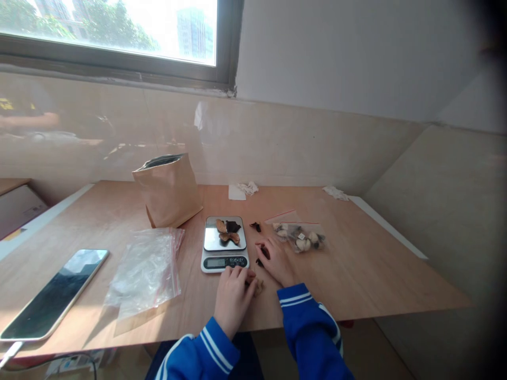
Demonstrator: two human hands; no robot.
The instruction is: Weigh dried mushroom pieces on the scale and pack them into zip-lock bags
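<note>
A digital kitchen scale (208,247) stands in front of me, with several dried, brown-and-black pieces (229,237) that look like dried mushroom on its plate. My left hand (233,293) is at the scale's front edge, fingers curled around something brown that is mostly hidden. Beside its thumb lies a tan piece (259,287). Right of the scale, my right hand (278,262) has thumb and fingers closed around a dark dried piece (265,253). A small dark scrap (259,262) is under that hand. Another dark dried piece (255,227) lies farther back on the table.
Zip bags with pale and dark lumps (304,240) lie at right. To the left are flat clear zip bags (142,269), an upright open brown paper pouch (170,187) and a phone (55,295) on a cable. Crumpled tissues (249,188) lie toward the wall on the wooden table (356,264).
</note>
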